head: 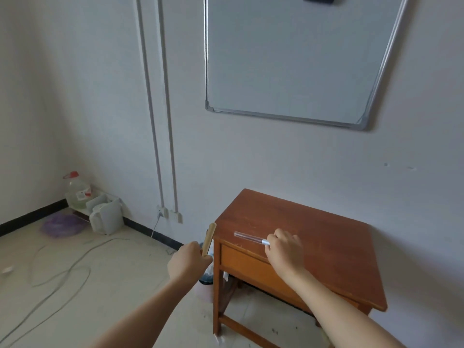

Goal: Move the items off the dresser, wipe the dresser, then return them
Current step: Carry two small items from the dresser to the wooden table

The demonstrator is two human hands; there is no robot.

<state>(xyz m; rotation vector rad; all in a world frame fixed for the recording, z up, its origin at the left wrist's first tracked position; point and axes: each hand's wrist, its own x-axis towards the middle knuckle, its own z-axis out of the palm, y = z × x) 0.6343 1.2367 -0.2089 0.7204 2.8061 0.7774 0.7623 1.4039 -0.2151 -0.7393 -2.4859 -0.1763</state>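
Your table (pixel 326 247) stands against the wall (pixel 276 167); off its left edge your left hand (pixel 187 259) grips the lower end of a flat wooden stick (pixel 209 237), fingers clamped round it; near the front left corner your right hand (pixel 283 249) pinches the silver end of a clear tube (pixel 247 237). Both look light and stiff; the tube is likely slippery and brittle, so hold it mid-length, gently; whether it touches the top is unclear, and your fingertips are hidden.

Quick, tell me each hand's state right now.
Left hand: grips a flat wooden stick, left of the dresser.
Right hand: pinches a clear tube by its silver end, over the dresser top.
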